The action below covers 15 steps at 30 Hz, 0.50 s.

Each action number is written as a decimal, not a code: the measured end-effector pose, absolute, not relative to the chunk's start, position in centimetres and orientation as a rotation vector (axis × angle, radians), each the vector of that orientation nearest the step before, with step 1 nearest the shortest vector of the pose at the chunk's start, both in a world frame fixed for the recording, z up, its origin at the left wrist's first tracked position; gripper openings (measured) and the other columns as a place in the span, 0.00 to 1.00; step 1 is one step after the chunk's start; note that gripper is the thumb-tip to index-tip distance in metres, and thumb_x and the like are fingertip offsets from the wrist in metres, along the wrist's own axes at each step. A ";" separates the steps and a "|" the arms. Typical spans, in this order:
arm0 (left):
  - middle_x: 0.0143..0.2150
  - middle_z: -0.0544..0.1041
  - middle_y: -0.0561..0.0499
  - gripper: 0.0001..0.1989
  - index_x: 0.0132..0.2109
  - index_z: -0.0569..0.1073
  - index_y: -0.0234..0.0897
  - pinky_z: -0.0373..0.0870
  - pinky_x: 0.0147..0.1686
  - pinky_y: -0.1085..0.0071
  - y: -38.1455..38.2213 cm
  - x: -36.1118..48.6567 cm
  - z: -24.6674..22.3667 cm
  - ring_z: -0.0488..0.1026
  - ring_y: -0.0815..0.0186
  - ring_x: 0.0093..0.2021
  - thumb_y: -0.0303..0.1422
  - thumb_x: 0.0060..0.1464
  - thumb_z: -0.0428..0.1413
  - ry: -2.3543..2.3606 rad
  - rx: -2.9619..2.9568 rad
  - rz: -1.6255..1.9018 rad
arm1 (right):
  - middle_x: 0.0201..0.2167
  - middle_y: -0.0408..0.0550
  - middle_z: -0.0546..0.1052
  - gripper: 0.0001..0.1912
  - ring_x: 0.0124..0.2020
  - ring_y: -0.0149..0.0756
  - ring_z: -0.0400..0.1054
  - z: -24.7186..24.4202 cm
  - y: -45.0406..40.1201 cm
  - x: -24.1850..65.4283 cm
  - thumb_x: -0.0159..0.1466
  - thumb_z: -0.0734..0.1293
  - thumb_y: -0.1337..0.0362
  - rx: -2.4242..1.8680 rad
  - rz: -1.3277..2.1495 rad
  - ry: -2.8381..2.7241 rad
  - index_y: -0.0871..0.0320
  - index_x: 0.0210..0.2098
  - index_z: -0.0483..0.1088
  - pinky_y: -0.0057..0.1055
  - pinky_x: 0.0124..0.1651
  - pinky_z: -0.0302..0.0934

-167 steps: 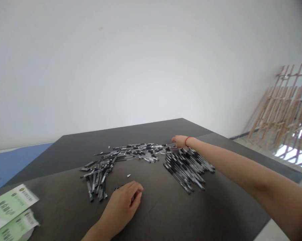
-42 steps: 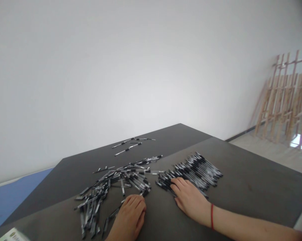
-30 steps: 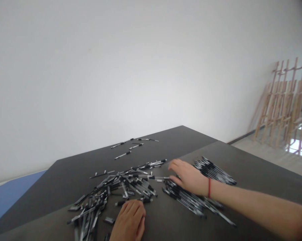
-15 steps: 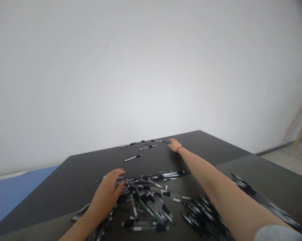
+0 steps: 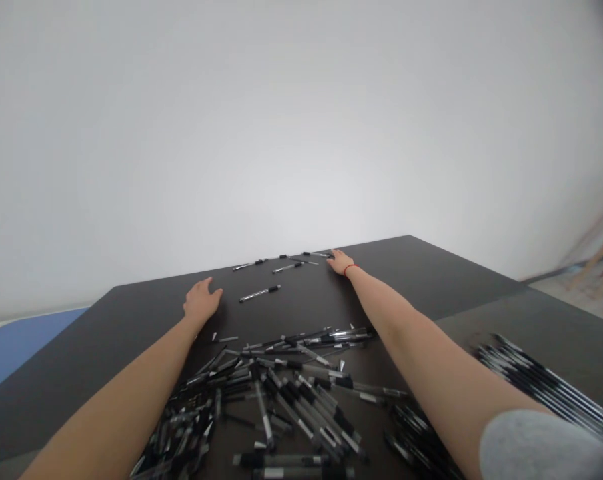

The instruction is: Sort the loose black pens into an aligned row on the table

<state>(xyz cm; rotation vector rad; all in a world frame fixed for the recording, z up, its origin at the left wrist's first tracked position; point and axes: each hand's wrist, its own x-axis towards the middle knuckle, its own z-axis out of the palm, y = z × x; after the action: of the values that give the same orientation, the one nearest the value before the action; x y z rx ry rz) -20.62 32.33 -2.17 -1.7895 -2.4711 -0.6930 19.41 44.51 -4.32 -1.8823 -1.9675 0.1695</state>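
Observation:
My right hand (image 5: pixel 339 261), with a red cord at the wrist, reaches to the far part of the dark table. Its fingers are spread and low beside the right end of a few scattered pens (image 5: pixel 317 255). My left hand (image 5: pixel 202 300) is stretched out to the left of a single clear pen with a black grip (image 5: pixel 260 293), apart from it. Thumb and fingers are spread, and nothing shows in them. Between my forearms and nearer to me lies a loose heap of clear, black-gripped pens (image 5: pixel 301 403).
A row of pens lying side by side (image 5: pixel 551 383) is at the right. Another dark bunch of pens (image 5: pixel 421 440) lies partly behind my right forearm. The dark table (image 5: pixel 381 287) stands by a white wall (image 5: pixel 301 133). A blue surface (image 5: pixel 26 343) shows at the left.
My left hand has moved forward from above the pen heap to the far left of the table. My right hand stays by the far pens, fingers spread. The view has tilted down a little.

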 end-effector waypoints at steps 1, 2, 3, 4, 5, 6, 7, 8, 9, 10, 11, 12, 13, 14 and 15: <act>0.62 0.61 0.39 0.25 0.60 0.60 0.38 0.60 0.54 0.49 32.9 -20.2 -2.4 0.58 0.48 0.60 0.40 0.57 0.50 -2.455 -1.820 -0.685 | 0.50 0.52 0.68 0.16 0.46 0.39 0.66 -4.4 44.7 19.1 0.65 0.62 0.60 -1.866 0.173 -1.985 0.59 0.51 0.64 0.42 0.46 0.64; 0.63 0.60 0.40 0.26 0.61 0.60 0.38 0.59 0.55 0.49 33.4 -19.8 -2.6 0.57 0.48 0.61 0.40 0.57 0.50 -2.436 -1.859 -0.678 | 0.50 0.52 0.68 0.16 0.46 0.39 0.66 -4.5 44.9 18.8 0.65 0.62 0.60 -1.844 0.178 -2.007 0.59 0.51 0.64 0.42 0.46 0.64; 0.63 0.59 0.40 0.27 0.61 0.59 0.38 0.58 0.56 0.50 33.9 -19.3 -2.7 0.56 0.47 0.62 0.40 0.56 0.50 -2.420 -1.893 -0.673 | 0.50 0.52 0.68 0.16 0.46 0.39 0.66 -4.5 45.0 18.4 0.65 0.62 0.60 -1.818 0.183 -2.034 0.59 0.51 0.65 0.42 0.46 0.64; 0.64 0.58 0.40 0.28 0.61 0.59 0.38 0.58 0.56 0.50 34.4 -18.9 -2.8 0.55 0.47 0.62 0.40 0.56 0.51 -2.409 -1.921 -0.671 | 0.50 0.52 0.68 0.16 0.46 0.39 0.66 -4.5 45.1 18.0 0.65 0.62 0.60 -1.787 0.190 -2.063 0.59 0.51 0.65 0.42 0.46 0.64; 0.64 0.57 0.39 0.28 0.62 0.58 0.37 0.57 0.56 0.50 34.8 -18.5 -2.9 0.55 0.47 0.62 0.39 0.56 0.51 -2.401 -1.943 -0.671 | 0.50 0.52 0.68 0.16 0.46 0.39 0.66 -4.6 45.1 17.6 0.65 0.62 0.60 -1.752 0.199 -2.095 0.59 0.51 0.65 0.42 0.46 0.64; 0.64 0.57 0.39 0.28 0.62 0.58 0.37 0.57 0.56 0.49 35.2 -18.2 -3.0 0.54 0.47 0.62 0.39 0.56 0.52 -2.394 -1.963 -0.674 | 0.50 0.52 0.68 0.16 0.46 0.39 0.66 -4.6 45.0 17.1 0.65 0.62 0.60 -1.712 0.209 -2.129 0.59 0.51 0.65 0.42 0.46 0.64; 0.64 0.57 0.39 0.28 0.61 0.58 0.37 0.57 0.56 0.49 35.5 -18.0 -3.0 0.55 0.48 0.62 0.39 0.56 0.52 -2.383 -1.985 -0.680 | 0.50 0.52 0.68 0.15 0.46 0.39 0.66 -4.7 44.9 16.6 0.65 0.61 0.60 -1.669 0.220 -2.162 0.59 0.51 0.65 0.42 0.46 0.64; 0.63 0.58 0.39 0.26 0.61 0.59 0.37 0.58 0.56 0.49 35.6 -17.8 -3.0 0.57 0.49 0.61 0.39 0.57 0.52 -2.369 -2.010 -0.686 | 0.50 0.52 0.68 0.15 0.46 0.39 0.66 -4.7 44.6 16.0 0.65 0.61 0.60 -1.623 0.234 -2.194 0.59 0.50 0.65 0.42 0.47 0.64; 0.62 0.60 0.41 0.24 0.59 0.61 0.37 0.60 0.54 0.49 35.6 -17.7 -3.0 0.60 0.51 0.59 0.39 0.58 0.52 -2.351 -2.039 -0.694 | 0.50 0.52 0.68 0.15 0.46 0.38 0.66 -4.8 44.4 15.4 0.65 0.61 0.60 -1.578 0.250 -2.224 0.58 0.50 0.65 0.42 0.47 0.64; 0.60 0.62 0.42 0.22 0.58 0.62 0.37 0.62 0.53 0.50 35.6 -17.6 -3.0 0.63 0.53 0.57 0.38 0.58 0.52 -2.328 -2.074 -0.701 | 0.50 0.52 0.68 0.15 0.46 0.38 0.66 -4.8 44.0 14.9 0.66 0.61 0.60 -1.533 0.267 -2.250 0.58 0.50 0.65 0.42 0.47 0.64; 0.58 0.64 0.43 0.20 0.56 0.64 0.37 0.64 0.51 0.51 35.3 -17.5 -3.0 0.65 0.56 0.54 0.38 0.59 0.52 -2.304 -2.115 -0.706 | 0.50 0.52 0.68 0.15 0.46 0.39 0.66 -4.7 43.6 14.4 0.66 0.61 0.60 -1.490 0.285 -2.272 0.58 0.50 0.65 0.42 0.47 0.64; 0.56 0.66 0.44 0.18 0.55 0.65 0.36 0.67 0.49 0.53 35.0 -17.4 -2.9 0.67 0.58 0.51 0.37 0.59 0.52 -2.279 -2.159 -0.709 | 0.51 0.52 0.68 0.15 0.46 0.39 0.66 -4.7 43.1 14.0 0.66 0.61 0.60 -1.450 0.304 -2.291 0.58 0.50 0.65 0.42 0.47 0.64; 0.54 0.67 0.45 0.17 0.54 0.66 0.36 0.68 0.47 0.55 34.6 -17.3 -2.8 0.69 0.59 0.49 0.36 0.59 0.52 -2.253 -2.204 -0.711 | 0.51 0.52 0.68 0.15 0.46 0.39 0.66 -4.6 42.6 13.6 0.65 0.61 0.60 -1.411 0.323 -2.307 0.58 0.51 0.65 0.42 0.47 0.64; 0.53 0.68 0.45 0.17 0.53 0.66 0.35 0.69 0.46 0.56 34.2 -17.1 -2.8 0.69 0.60 0.48 0.36 0.59 0.52 -2.226 -2.250 -0.710 | 0.51 0.52 0.68 0.15 0.47 0.39 0.66 -4.4 42.0 13.3 0.65 0.62 0.60 -1.376 0.342 -2.320 0.59 0.51 0.65 0.43 0.48 0.63; 0.52 0.69 0.45 0.16 0.53 0.66 0.35 0.70 0.45 0.57 33.7 -16.9 -2.7 0.70 0.60 0.47 0.36 0.59 0.52 -2.199 -2.293 -0.709 | 0.51 0.52 0.68 0.16 0.47 0.40 0.66 -4.3 41.4 13.0 0.65 0.62 0.60 -1.341 0.362 -2.331 0.59 0.51 0.65 0.43 0.48 0.63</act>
<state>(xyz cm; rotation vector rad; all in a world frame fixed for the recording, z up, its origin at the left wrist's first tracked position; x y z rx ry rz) -16.94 33.68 -2.75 -2.2928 -2.1995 -0.7093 13.00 41.42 -4.32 -1.3414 -2.3311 0.3619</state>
